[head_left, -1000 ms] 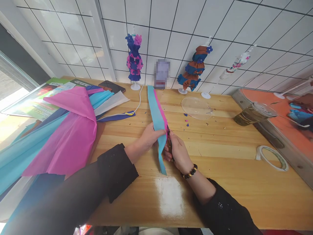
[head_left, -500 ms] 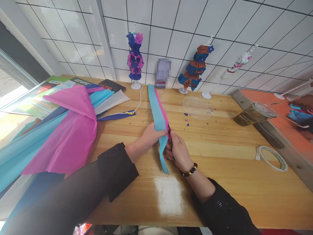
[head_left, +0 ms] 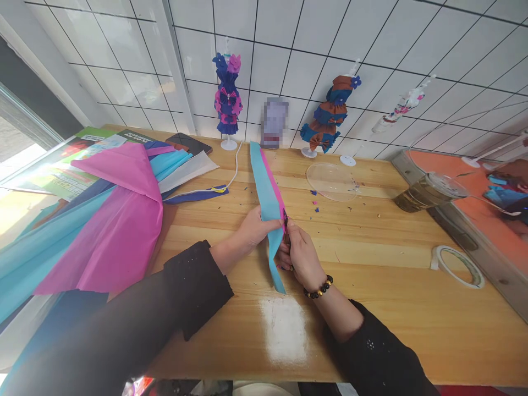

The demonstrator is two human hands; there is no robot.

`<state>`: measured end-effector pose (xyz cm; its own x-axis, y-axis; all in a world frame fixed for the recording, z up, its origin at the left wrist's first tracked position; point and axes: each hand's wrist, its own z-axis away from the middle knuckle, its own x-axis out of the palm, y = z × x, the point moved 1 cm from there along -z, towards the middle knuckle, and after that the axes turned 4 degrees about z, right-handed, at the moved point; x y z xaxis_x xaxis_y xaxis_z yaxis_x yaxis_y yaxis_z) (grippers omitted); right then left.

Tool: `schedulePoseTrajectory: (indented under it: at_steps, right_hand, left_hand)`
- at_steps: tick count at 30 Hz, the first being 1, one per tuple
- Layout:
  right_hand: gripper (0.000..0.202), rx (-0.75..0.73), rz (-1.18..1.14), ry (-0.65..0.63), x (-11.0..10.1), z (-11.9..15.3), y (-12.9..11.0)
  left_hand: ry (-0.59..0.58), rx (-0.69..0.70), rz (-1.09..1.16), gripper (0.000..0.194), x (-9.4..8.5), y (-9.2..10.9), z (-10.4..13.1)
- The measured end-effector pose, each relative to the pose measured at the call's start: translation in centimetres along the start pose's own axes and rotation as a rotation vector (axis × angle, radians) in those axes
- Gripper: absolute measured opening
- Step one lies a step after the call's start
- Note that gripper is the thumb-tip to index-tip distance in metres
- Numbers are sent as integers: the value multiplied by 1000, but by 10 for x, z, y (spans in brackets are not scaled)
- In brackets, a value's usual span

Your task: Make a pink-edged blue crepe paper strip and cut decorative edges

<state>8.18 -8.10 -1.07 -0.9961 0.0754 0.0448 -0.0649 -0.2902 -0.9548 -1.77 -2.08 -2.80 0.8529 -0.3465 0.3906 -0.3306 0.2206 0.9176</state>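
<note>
While my left hand (head_left: 253, 226) pinches the blue strip (head_left: 268, 201) partway along, thumb on top, my right hand (head_left: 304, 247) is wrapped around the scissors (head_left: 287, 233) just to the right of it. The strip runs across the middle of the table (head_left: 371, 330) from the far side toward me, its near end twisted and loose; a pink layer (head_left: 272, 177) shows along its right edge. The blades point to the far side and meet that edge right beside my left thumb; whether they are parted or together I cannot tell, as they are too small and partly hidden.

To snip this edge cleanly, I judge it best to pinch both layers firmly, so the pink does not slide against the blue. Short bites with the tips should serve better than long ones, since thin sheet probably buckles when pushed. My thumb sits close to the blades, so I should watch it, and move my grip along the strip rather than strain my right wrist. The loose near end could snag on my right fingers and is worth holding aside. Scraps (head_left: 317, 209) lie farther off to the right.
</note>
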Motion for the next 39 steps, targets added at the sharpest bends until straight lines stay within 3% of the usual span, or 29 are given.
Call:
schedulePoseTrajectory:
  at_steps: [30,39]
  right_hand:
    - [44,-27,-2,-37,-4,4,-2]
    - [44,107,97,-55,-22,29,-8]
  left_hand:
    - [12,-24,70,24,0,1,1]
    - [22,-100,268,27,0,13,5]
